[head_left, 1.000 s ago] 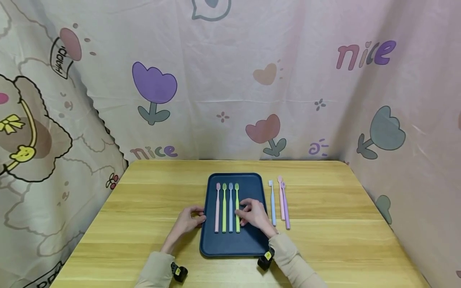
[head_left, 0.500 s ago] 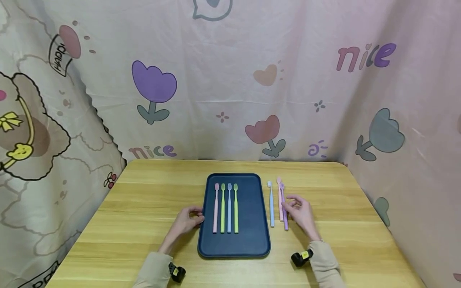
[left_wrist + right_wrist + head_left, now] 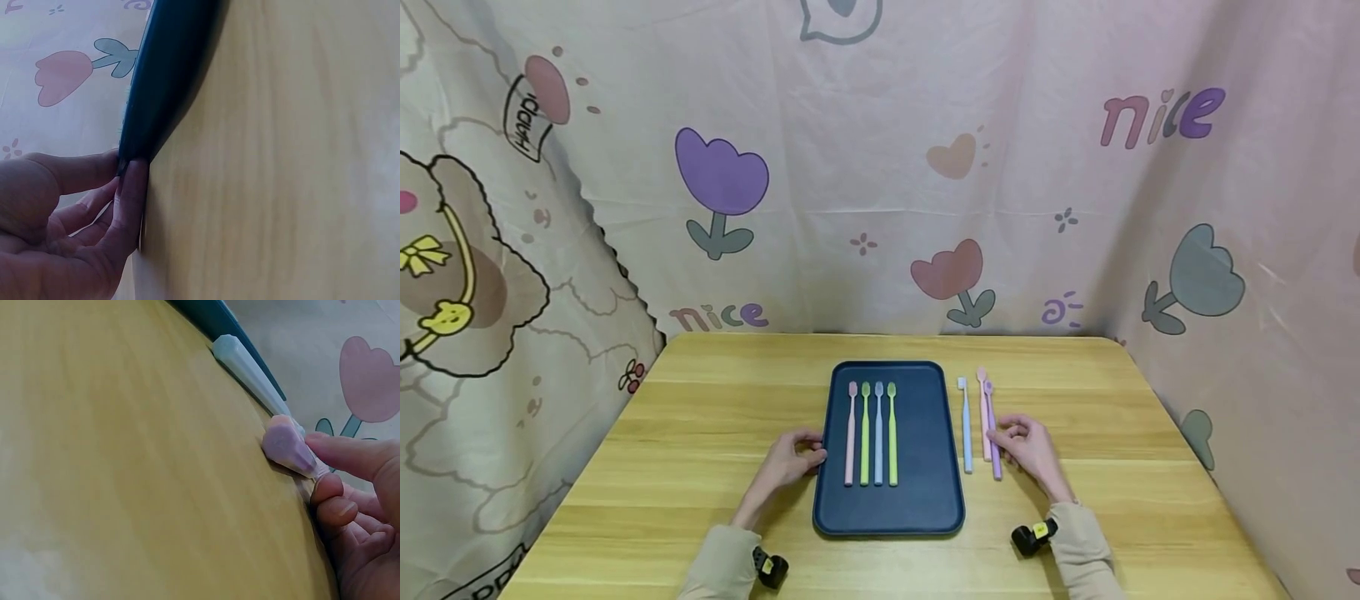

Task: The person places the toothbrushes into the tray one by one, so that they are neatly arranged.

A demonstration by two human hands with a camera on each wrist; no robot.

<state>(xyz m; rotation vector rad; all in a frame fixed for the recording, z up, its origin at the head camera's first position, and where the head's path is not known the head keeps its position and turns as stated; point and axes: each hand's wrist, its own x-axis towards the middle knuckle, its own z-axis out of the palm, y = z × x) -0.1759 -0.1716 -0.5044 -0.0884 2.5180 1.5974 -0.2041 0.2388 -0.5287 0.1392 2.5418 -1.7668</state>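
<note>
A dark blue tray (image 3: pixel 925 475) lies mid-table and holds a pink toothbrush (image 3: pixel 851 433), two green ones (image 3: pixel 865 433) and a blue one (image 3: pixel 878 433), side by side. To its right on the table lie a light blue toothbrush (image 3: pixel 967 425), a pink one (image 3: pixel 982 408) and a purple one (image 3: pixel 993 442). My left hand (image 3: pixel 815 454) holds the tray's left rim (image 3: pixel 134 125) between thumb and finger. My right hand (image 3: pixel 1004 437) pinches the purple toothbrush's handle (image 3: pixel 284 444) near its lower end; the brush still lies on the wood.
The wooden table (image 3: pixel 700 417) has patterned curtains (image 3: pixel 925 167) hanging at its back and both sides. Bare wood lies left of the tray and right of the loose toothbrushes. A small black camera sits on each wrist.
My right hand left the green toothbrush in the tray and moved right to the purple toothbrush on the table, closing its fingertips on it. The left hand stayed at the tray's rim.
</note>
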